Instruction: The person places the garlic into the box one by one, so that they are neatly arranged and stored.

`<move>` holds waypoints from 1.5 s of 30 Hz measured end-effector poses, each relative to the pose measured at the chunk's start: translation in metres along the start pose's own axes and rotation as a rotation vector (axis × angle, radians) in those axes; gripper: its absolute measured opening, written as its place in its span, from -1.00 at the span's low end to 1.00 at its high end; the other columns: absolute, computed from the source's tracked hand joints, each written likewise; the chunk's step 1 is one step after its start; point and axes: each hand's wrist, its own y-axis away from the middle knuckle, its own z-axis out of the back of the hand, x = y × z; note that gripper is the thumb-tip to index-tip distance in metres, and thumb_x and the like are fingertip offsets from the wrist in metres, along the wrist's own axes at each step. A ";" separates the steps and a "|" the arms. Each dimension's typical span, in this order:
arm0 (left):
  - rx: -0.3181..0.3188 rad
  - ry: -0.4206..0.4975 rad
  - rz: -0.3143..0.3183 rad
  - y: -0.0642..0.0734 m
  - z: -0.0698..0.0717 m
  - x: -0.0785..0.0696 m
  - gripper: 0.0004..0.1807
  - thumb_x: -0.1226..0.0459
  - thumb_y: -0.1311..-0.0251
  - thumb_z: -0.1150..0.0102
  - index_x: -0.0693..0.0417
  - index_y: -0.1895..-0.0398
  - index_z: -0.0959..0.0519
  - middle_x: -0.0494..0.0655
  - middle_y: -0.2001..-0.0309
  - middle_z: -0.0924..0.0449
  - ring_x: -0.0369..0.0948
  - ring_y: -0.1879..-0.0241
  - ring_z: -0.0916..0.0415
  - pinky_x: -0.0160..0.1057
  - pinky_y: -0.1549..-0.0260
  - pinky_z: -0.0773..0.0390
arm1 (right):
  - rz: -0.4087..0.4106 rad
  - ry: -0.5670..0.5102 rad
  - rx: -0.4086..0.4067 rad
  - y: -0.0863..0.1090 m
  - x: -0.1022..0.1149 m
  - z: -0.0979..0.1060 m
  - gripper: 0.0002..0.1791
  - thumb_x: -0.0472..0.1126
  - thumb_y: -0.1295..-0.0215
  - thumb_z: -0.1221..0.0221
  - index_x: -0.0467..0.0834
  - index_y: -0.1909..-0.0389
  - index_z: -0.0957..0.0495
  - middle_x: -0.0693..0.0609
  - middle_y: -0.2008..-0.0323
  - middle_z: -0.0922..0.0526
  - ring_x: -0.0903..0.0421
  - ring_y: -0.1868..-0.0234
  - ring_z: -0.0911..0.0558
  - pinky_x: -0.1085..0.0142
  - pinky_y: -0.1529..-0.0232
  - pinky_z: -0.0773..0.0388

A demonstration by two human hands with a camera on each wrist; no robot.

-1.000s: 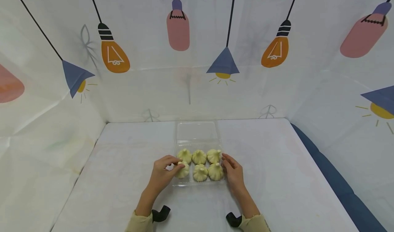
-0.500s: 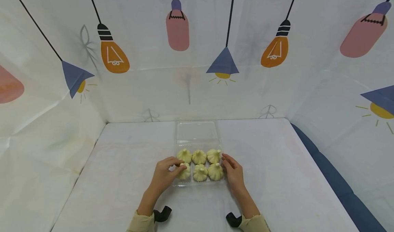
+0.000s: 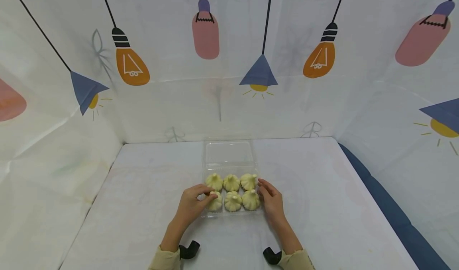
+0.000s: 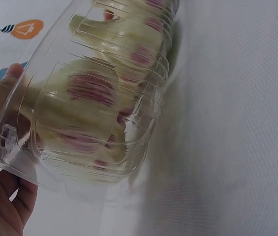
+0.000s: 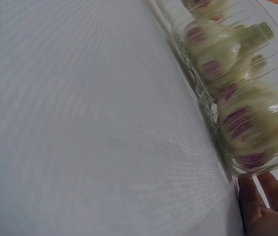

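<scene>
Several pale garlic bulbs with purple patches fill a clear plastic clamshell box (image 3: 229,214) in two rows; its lid (image 3: 229,152) lies folded back behind. My left hand (image 3: 193,202) pinches the stem of the front-left garlic bulb (image 3: 216,204) between thumb and fingers. In the left wrist view, that hand (image 4: 1,147) is beside the box's end wall, partly seen through the plastic. My right hand (image 3: 272,202) rests at the box's right side, fingers lightly bent by the front-right garlic bulb (image 3: 251,200). The right wrist view has its fingertips (image 5: 249,189) against the box's end.
The box stands on a white-covered table (image 3: 143,206). A white sheet printed with lamps (image 3: 179,102) hangs behind and at both sides. Dark wrist mounts (image 3: 189,249) stick out from both sleeves.
My left hand has shifted slightly right and down, bringing the front-left garlic bulb into line with the front row. The right hand has stayed in place.
</scene>
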 end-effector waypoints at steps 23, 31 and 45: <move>0.003 -0.087 0.027 0.007 -0.003 0.007 -0.77 0.23 0.16 -0.57 0.06 0.38 -0.75 -0.28 0.39 -0.69 -0.30 0.41 -0.58 -0.29 0.50 -0.49 | 0.017 -0.002 0.011 -0.001 -0.003 0.000 -0.65 -0.24 -0.47 -0.03 -0.18 -0.20 -0.52 -0.18 -0.13 -0.55 -0.05 0.03 -0.54 0.32 0.16 -0.53; 0.014 -0.102 0.059 0.008 -0.003 0.007 -0.77 0.20 0.15 -0.56 0.03 0.38 -0.75 -0.29 0.39 -0.68 -0.35 0.39 -0.56 -0.25 0.50 -0.50 | 0.010 0.001 0.002 -0.001 -0.001 -0.001 -0.66 -0.25 -0.47 -0.04 -0.19 -0.19 -0.53 -0.17 -0.12 -0.56 -0.03 0.03 -0.54 0.32 0.15 -0.53; 0.014 -0.134 0.039 0.010 -0.005 0.011 -0.76 0.19 0.18 -0.58 0.02 0.40 -0.74 -0.28 0.39 -0.69 -0.35 0.36 -0.57 -0.30 0.41 -0.52 | 0.010 -0.004 0.003 0.000 -0.001 -0.002 -0.65 -0.26 -0.47 -0.03 -0.20 -0.20 -0.52 -0.17 -0.14 -0.55 -0.02 0.00 -0.53 0.33 0.15 -0.53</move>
